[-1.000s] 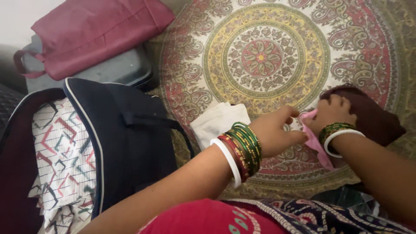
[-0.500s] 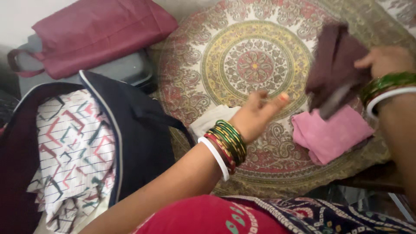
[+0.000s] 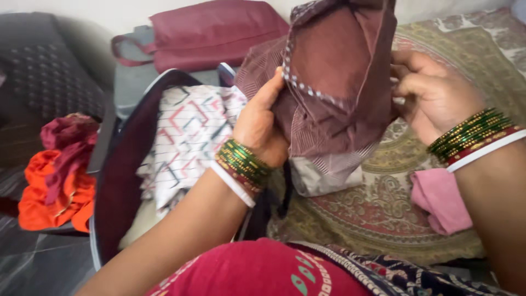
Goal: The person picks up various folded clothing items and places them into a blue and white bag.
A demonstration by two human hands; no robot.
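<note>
I hold a maroon-brown cloth (image 3: 334,82) with a dotted white trim up in front of me with both hands. My left hand (image 3: 262,129) grips its left edge, thumb on the front. My right hand (image 3: 435,96) pinches its right edge. Both wrists wear green, red and white bangles. Below the cloth, a folded pink cloth (image 3: 441,200) lies on the patterned round-motif bedspread (image 3: 394,214). A white folded cloth (image 3: 323,175) shows just under the held one. To the left stands an open dark bag (image 3: 118,197) with a white garment with coloured line print (image 3: 189,142) inside.
A maroon bag (image 3: 211,30) rests on a grey case (image 3: 131,82) at the back. Orange and red clothes (image 3: 57,181) lie heaped at the far left on a dark surface. A dark textured cushion (image 3: 46,66) fills the upper left corner.
My right hand lifted the maroon-brown cloth off the pink one and brought it up to centre. My left hand rose and took its left edge. The view swung left.
</note>
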